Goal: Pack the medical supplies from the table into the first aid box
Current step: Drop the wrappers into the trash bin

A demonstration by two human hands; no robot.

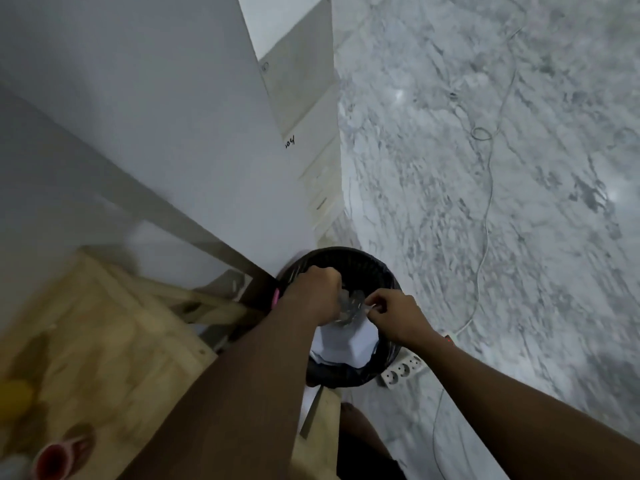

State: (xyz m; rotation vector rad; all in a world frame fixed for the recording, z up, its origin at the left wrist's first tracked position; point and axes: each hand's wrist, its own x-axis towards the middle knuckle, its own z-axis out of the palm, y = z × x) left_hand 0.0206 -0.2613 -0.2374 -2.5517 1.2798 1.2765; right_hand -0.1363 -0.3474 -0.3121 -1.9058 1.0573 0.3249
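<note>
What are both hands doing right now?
Left hand: closed on a clear wrapper over the bin.
Right hand: pinching the same wrapper's edge.

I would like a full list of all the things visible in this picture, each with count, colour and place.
round bin with black liner: one, black, on the floor beside the table corner.
white paper: some, white, inside the bin.
crumpled clear wrapper: one, greyish, held over the bin.
white power strip: one, white, on the floor at the bin's right.
thin cable: one, white, trailing across the marble floor.
wooden table: one, light brown, lower left.
white cabinet: one, white, top centre.
left hand: one, over the bin, fingers closed on the wrapper.
right hand: one, over the bin, pinching the wrapper.
</note>
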